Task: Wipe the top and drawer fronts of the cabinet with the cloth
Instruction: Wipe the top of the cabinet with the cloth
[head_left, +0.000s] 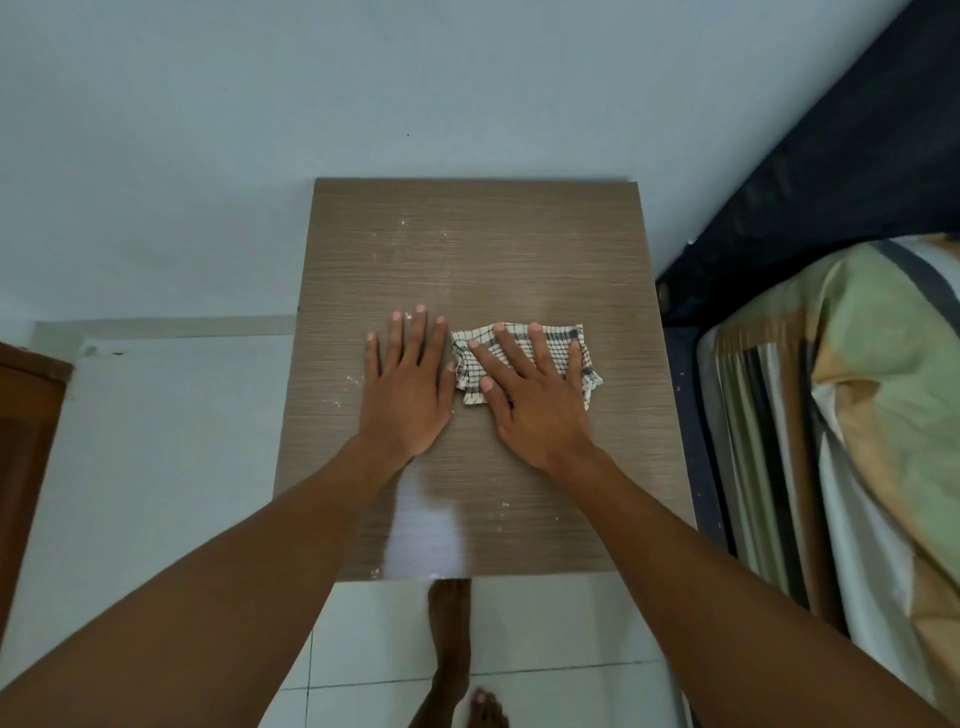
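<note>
Both hands flat, fingers spread: left hand (408, 387) on bare cabinet top (467, 249), right hand (530, 395) on cloth (584, 358).

wall (208, 130): pale blue-grey, bare | floor (545, 623): white tiles | bed (857, 415): right, striped green-orange bedding | brown wooden furniture (26, 441): left edge | light: dim, even

The light was soft, dim and cool, giving the pale wall (208, 130) a blue-grey cast. A bright streak of glare lay on the near part of the cabinet top (467, 249), beside the left forearm. Shadows were faint and diffuse, thin under both hands. Focus was fairly sharp in the middle, with white specks visible on the wood grain. Wide-angle distortion bent the bed (857, 415) and stretched the forearms at the edges.
</note>
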